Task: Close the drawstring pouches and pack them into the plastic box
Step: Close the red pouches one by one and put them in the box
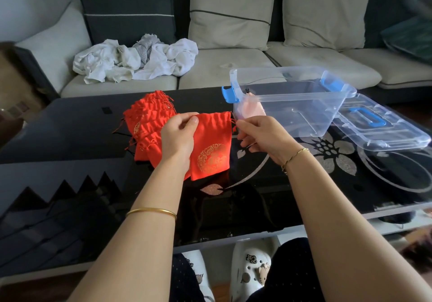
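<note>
Red fabric drawstring pouches, a loose heap of them (149,124), sit on the left half of the table with their cords all mixed up. Just right of the heap, one more red pouch with a gold round emblem (211,145) is held up just above the tabletop. The left hand (178,135) pinches its top left corner, and the right hand (261,135) pinches the red cord ends (233,122) at the right edge of the mouth. The mouth looks only partly gathered, so I'd say the cinching is underway. If the left grip slips, the whole pouch will probably slide along instead of closing. Grabbing the next one could also drag its neighbours, since the cords look tangled. Further right is the clear plastic box with blue latches (292,105), open, with something pale pink (253,109) at its left end, and its clear lid with a blue handle (383,126) is just beyond. The surface is a glossy black glass coffee table with silver flower prints (327,156), so it's likely slippery. Behind it there's a beige and dark grey sofa (233,67) with crumpled white cloth (135,58) on it.
</note>
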A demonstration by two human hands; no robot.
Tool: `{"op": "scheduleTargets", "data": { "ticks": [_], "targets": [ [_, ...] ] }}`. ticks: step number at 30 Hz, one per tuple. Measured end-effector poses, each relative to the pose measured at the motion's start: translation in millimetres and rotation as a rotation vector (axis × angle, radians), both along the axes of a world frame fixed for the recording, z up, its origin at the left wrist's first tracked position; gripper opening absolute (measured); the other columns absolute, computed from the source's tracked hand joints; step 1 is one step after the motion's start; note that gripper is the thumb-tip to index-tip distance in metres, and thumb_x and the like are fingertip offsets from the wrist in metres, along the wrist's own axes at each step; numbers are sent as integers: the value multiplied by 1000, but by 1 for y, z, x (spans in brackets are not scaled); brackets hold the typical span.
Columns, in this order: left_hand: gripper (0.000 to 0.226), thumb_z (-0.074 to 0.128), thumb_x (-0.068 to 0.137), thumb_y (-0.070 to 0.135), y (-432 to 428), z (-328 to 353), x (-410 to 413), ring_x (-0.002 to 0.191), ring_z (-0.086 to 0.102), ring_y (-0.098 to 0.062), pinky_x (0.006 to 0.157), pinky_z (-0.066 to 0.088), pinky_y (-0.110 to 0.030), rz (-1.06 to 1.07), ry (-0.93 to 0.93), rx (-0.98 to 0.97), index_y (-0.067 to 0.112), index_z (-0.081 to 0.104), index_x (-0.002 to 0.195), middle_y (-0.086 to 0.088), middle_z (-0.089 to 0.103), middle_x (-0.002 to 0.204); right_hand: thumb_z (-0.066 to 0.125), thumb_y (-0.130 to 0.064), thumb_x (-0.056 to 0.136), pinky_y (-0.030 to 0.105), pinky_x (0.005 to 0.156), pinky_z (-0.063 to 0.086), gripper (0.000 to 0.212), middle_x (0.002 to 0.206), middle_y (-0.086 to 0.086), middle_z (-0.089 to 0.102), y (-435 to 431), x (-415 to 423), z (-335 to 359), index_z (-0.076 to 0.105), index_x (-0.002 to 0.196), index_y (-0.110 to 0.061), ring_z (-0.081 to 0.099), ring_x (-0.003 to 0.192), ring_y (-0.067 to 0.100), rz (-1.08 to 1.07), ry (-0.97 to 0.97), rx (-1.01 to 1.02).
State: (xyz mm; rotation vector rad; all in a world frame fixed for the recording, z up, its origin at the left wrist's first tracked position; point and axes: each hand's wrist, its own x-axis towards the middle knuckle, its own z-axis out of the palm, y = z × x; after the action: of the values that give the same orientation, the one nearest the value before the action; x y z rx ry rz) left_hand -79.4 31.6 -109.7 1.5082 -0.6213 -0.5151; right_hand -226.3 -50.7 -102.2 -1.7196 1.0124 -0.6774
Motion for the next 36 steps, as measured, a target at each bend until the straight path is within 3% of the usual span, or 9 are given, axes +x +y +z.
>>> {"op": "scheduleTargets", "data": {
  "ticks": [4,9,14,18,21,24,28,33,36],
  "targets": [
    [13,56,93,13,1,0,-1,100,64,-20,92,52,-38,-14,6,-2,20,66,96,-4,68,104,47,-35,96,19,55,48,34,88,3,58,1,3,-4,54,122,-12,56,68,10,-45,83,-1],
    [13,57,93,13,1,0,0,101,64,-21,94,52,-40,-15,6,-6,22,66,94,-4,68,106,40,-45,97,22,53,48,40,90,7,62,3,5,1,57,108,-10,57,64,13,-50,18,217],
    [17,56,92,12,1,-1,1,101,64,-21,94,52,-41,-9,1,-4,26,66,90,-3,68,105,55,-20,94,16,48,47,18,73,4,64,3,0,-3,63,101,-5,57,55,9,0,49,186],
    [15,55,93,13,0,-3,4,101,63,-18,93,51,-36,10,-30,-11,21,67,96,-2,67,107,56,-14,93,16,47,47,10,72,4,63,1,-2,-1,62,93,-7,57,55,9,-62,-9,210],
    [25,46,96,10,-1,-3,6,101,59,-10,89,48,-25,30,-206,31,13,67,109,2,65,110,56,-13,92,15,47,48,11,71,4,60,0,-3,-1,62,85,-7,55,56,9,-195,-111,162],
    [35,37,96,4,0,-5,10,104,59,-12,91,49,-28,25,-421,108,11,64,117,2,64,113,53,-9,92,13,44,47,20,69,4,59,-2,-4,2,59,73,-12,54,56,11,-300,-202,80],
    [26,47,95,8,3,-8,16,100,62,-15,78,44,-22,86,-691,189,11,65,114,-1,68,108,52,-7,93,14,43,46,21,70,4,60,-2,-3,1,57,73,-13,56,58,12,-376,-249,67],
    [16,52,94,14,8,-4,19,85,61,-14,69,43,-24,121,-754,190,11,67,99,1,68,93,54,-6,93,16,49,51,17,71,6,64,-6,-5,-3,61,78,-11,59,58,14,-421,-224,50],
    [19,50,96,14,10,3,15,83,53,-8,64,38,-17,101,-701,159,7,67,100,5,61,92,52,-3,92,21,57,56,13,71,9,66,-8,-5,-6,62,86,-9,62,58,16,-424,-168,-29]
  ]
}}
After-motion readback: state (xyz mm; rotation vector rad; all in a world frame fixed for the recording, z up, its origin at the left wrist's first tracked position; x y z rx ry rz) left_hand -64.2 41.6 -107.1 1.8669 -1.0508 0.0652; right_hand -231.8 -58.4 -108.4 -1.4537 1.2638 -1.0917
